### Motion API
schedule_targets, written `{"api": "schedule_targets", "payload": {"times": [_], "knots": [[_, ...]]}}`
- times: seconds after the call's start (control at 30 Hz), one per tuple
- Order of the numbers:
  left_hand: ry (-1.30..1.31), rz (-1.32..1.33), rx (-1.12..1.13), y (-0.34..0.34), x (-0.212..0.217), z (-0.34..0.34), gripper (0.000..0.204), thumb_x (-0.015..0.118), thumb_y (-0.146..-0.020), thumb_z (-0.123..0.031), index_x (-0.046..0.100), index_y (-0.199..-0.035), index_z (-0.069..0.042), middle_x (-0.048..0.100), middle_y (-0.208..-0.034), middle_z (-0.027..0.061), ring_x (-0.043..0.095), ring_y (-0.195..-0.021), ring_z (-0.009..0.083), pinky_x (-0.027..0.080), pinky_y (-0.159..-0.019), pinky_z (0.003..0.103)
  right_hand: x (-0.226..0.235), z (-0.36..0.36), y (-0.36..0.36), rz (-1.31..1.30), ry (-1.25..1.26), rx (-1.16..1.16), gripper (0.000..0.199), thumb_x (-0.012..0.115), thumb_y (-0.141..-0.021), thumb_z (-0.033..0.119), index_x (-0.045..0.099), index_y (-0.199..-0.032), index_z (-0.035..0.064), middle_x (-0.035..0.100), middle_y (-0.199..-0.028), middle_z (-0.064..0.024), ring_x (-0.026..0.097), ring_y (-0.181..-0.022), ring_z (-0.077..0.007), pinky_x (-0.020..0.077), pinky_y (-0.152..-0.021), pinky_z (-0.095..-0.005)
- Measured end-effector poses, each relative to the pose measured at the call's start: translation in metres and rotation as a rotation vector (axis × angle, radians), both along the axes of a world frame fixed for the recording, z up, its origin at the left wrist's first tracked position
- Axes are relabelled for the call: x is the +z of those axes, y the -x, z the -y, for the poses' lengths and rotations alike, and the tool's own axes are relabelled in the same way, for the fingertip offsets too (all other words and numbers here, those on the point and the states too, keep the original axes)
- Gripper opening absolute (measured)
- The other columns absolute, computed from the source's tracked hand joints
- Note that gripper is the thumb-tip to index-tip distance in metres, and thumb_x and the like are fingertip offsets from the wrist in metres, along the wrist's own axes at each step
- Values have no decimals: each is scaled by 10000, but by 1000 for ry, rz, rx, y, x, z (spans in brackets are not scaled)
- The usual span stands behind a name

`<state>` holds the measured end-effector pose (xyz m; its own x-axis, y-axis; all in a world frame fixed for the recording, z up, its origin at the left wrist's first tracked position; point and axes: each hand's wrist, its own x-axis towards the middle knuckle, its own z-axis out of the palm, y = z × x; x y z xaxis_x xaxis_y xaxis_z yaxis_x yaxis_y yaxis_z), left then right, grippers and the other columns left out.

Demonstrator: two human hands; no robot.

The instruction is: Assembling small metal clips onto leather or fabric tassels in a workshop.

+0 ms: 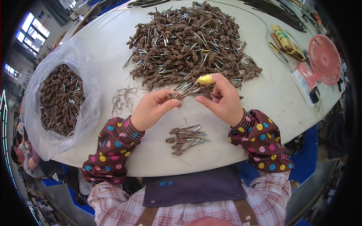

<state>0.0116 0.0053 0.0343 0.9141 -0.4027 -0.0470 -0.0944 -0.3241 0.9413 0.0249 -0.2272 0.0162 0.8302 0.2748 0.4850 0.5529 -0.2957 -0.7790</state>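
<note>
My left hand [152,109] is closed, its thumb and fingertips pinching the knotted end of a bundle of brown cord with silver tips [176,96]. The bundle's tips point right, toward my right hand [225,101]. That hand has yellow wrapping [204,79] on a fingertip. Its thumb and forefinger are apart around the tip end, and its other fingers curl round something small and dark that I cannot make out. Below both hands, several similar cord bundles [181,140] lie in a short column on the white table [211,158].
A large heap of knotted cord bundles [188,45] covers the table's far middle. More fill a clear plastic bag [90,94] at left, near loose brown threads [123,101]. On the right are a pink fan [325,59], a yellow-and-brown packet [288,42] and a yellow-black tool [278,52].
</note>
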Motion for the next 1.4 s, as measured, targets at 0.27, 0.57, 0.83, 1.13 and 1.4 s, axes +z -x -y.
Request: {"api": "schedule_targets", "payload": {"times": [0.27, 0.57, 0.83, 1.13, 1.4], "knots": [[370, -599, -156, -4, -17, -3, 383, 517, -945, -322, 570, -1159, -8, 625, -942, 26, 490, -804, 78, 407, -805, 238, 2, -2, 5, -64, 153, 35, 275, 740, -748, 187, 622, -958, 54, 625, -863, -72, 581, -620, -173, 457, -546, -270], [-365, 716, 106, -1, -8, 10, 372, 697, -785, -157, 603, -1140, -101, 592, -1096, 61, 562, -861, 184, 456, -777, 276, -3, -7, 2, -318, 179, 16, 254, 702, -781, 264, 635, -856, 31, 606, -694, -90, 549, -573, -197, 444, -555, -309], [-13, 238, 41, -4, -20, 2, 154, 602, -884, -99, 627, -1008, -12, 611, -818, 22, 565, -771, 110, 470, -704, 253, -11, -11, 2, -355, 138, 106, 234, 694, -799, 242, 631, -863, 25, 565, -636, -65, 482, -543, -142, 409, -531, -286], [-113, 280, 383, -34, -21, -44, 171, 515, -944, -146, 609, -984, -9, 569, -843, 5, 536, -760, 107, 447, -698, 242, -10, -5, -3, -536, -21, 156, 130, 644, -858, 129, 628, -903, 8, 578, -698, 46, 441, -590, 3, 354, -512, -175], [-437, 860, 41, -3, 11, -3, 233, 665, -798, -135, 649, -1030, -132, 592, -939, 53, 563, -879, 250, 431, -785, 352, -18, -5, -4, -468, 35, 91, 203, 676, -821, 200, 630, -872, 9, 503, -572, -13, 399, -508, -69, 332, -469, -257]]}}
